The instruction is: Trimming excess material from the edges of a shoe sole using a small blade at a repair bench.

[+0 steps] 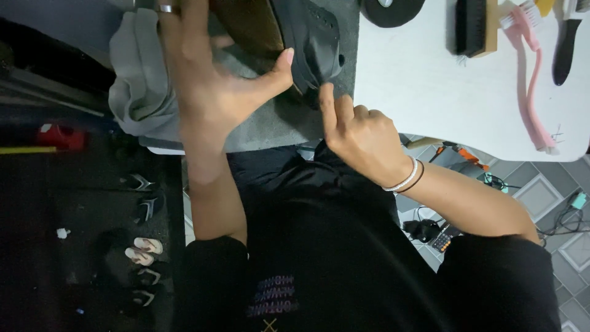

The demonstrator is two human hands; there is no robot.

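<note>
A black leather shoe [310,38] lies on its side on a grey cloth [258,117] at the table's near edge, its brown sole [246,21] turned up. My left hand [209,80] is spread over the sole side, thumb pressed against the shoe's heel end; a ring sits on one finger. My right hand [359,132] is just below the shoe, fingers curled and one finger raised, its tip touching the shoe's edge. White and dark bands circle that wrist.
On the white table [430,92] lie a wooden-backed black brush [473,26], a pink long-handled brush [531,80], a black-handled tool [562,52] and a round black tin [390,11]. Sandals [142,249] and cables lie on the floor below.
</note>
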